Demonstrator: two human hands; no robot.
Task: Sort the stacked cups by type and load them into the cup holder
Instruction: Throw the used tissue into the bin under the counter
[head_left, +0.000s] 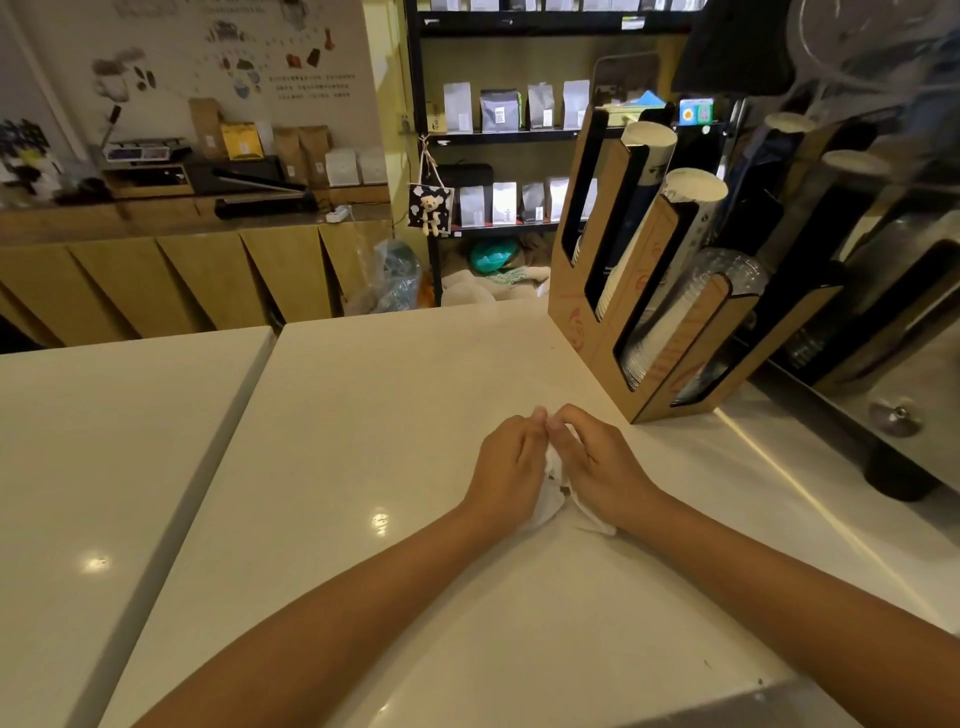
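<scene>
your left hand and right hand meet on glossy white counter, fingers curled, together pinching crumpled white cloth or paper. brown cardboard cup holder stands near, ahead-right; slots already hold white paper cup stacks and clear plastic cup stack. no loose cups on counter. judgement: loading looks done; step in hand is tidy-up. next move: clear away wad, check stacks sit in correct slots.

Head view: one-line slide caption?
Both hands, left hand and right hand, bunch a white cloth on the counter beside the loaded cup holder.
</scene>
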